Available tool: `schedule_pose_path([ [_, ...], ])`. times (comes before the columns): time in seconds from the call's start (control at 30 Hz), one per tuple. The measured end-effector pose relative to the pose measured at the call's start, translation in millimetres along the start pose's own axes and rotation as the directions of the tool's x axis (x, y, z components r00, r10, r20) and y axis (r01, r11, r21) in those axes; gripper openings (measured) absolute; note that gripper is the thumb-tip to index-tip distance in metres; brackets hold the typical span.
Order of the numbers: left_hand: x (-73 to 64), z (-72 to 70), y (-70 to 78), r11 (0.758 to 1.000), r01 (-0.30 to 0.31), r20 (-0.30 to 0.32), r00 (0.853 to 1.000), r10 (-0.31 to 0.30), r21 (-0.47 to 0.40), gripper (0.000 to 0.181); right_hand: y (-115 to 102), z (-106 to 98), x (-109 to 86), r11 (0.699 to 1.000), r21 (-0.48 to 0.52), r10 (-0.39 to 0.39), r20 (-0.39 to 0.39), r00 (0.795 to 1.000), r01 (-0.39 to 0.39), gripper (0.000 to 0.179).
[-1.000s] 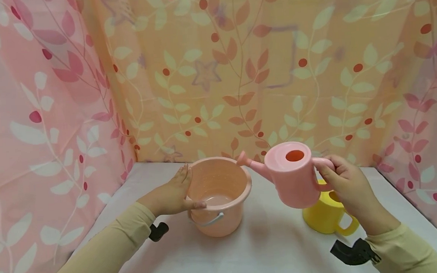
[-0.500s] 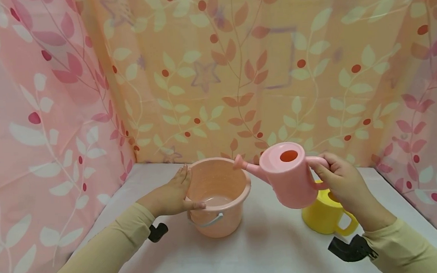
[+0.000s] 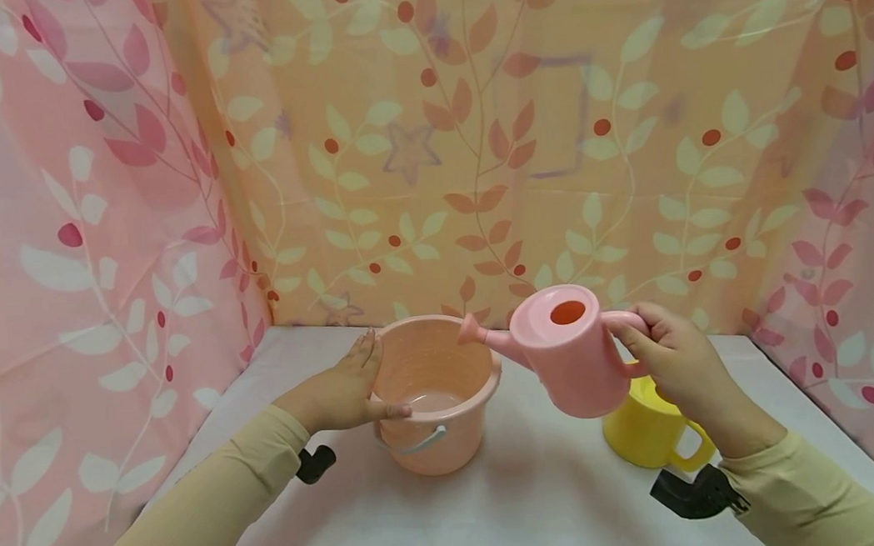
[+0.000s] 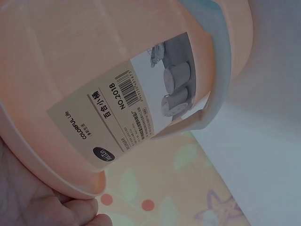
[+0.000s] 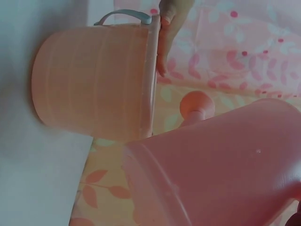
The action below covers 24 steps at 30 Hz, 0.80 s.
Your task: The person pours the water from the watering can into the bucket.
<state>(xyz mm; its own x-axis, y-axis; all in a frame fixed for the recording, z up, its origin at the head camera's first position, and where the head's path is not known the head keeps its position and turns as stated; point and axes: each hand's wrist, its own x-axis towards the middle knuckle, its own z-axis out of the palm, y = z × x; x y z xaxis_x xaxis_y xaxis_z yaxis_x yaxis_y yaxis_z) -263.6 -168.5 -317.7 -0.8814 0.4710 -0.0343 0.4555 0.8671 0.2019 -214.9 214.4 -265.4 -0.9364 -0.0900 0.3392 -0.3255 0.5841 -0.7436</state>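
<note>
A peach plastic bucket [image 3: 447, 439] stands upright on the white table, its pale blue handle [image 3: 425, 442] hanging down the front. My left hand [image 3: 342, 387] rests on its left rim, fingers stretched out and thumb over the near edge. The left wrist view shows a printed label [image 4: 127, 101] on the bucket's side. In the air right of the bucket, my right hand [image 3: 683, 366] grips a pink watering can [image 3: 570, 365] by its handle. The can's spout tip [image 3: 471, 330] is over the bucket's right rim. No water is visible coming out.
Behind my right hand a yellow container [image 3: 638, 432] with a side handle stands on the table [image 3: 542, 509], partly hidden by the watering can. Patterned curtains [image 3: 416, 182] enclose the back and both sides.
My right hand has moved slightly left with the pink watering can, bringing the spout tip from beside the rim to over the bucket's opening. My left hand and the bucket stay put.
</note>
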Motion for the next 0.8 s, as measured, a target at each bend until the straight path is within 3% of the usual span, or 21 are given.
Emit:
schedule_pose_path([
  [0.43,0.9,1.3,-2.2,1.000,-0.009,-0.006,1.000,0.009,0.010,0.119,-4,1,0.8,0.999,0.038,-0.033,0.022,0.999,0.033,0.035],
  [0.8,0.5,0.0,-0.3,1.000,-0.001,0.000,1.000,0.001,0.004,0.119,-11,-1,3.4,0.999,0.014,-0.037,0.051,0.998,0.037,0.036],
])
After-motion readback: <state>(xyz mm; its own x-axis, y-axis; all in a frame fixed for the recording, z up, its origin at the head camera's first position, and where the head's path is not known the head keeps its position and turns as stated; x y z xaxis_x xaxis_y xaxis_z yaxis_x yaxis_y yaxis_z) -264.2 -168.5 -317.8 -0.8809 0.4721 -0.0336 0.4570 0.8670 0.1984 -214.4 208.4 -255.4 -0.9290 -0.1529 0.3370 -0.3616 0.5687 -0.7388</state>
